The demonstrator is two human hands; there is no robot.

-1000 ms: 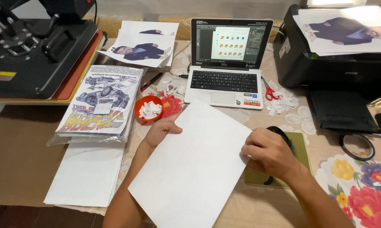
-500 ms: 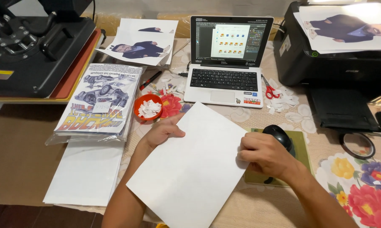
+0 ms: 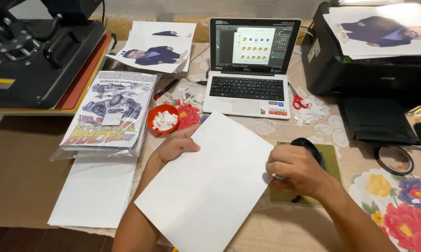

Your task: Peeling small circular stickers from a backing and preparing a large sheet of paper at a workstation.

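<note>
White paper fills the middle of my view: one blank sheet (image 3: 208,184) lies tilted on the flowered tablecloth (image 3: 397,205), just in front of the open laptop (image 3: 248,70). My left hand (image 3: 175,147) grips the sheet's upper left edge, thumb on top and the fingers curled under the paper. My right hand (image 3: 296,170) pinches the sheet's right edge between thumb and bent fingers, the knuckles closed into a loose fist. That hand sits over a green mouse pad (image 3: 334,161), just in front of a black mouse (image 3: 308,145).

Left of my left hand stands a small red bowl (image 3: 164,119) of white paper scraps, and beside it a bagged stack of printed sheets (image 3: 110,112) showing a car picture. Below that stack lies another pile of plain white paper (image 3: 96,193). A black heat press (image 3: 38,56) stands at the far left, with cut-out prints of a suited figure (image 3: 154,46) between it and the laptop. Red-handled scissors (image 3: 298,100) lie among paper trimmings to the laptop's right. A black printer (image 3: 373,60) sits at the far right with a print on top.
</note>
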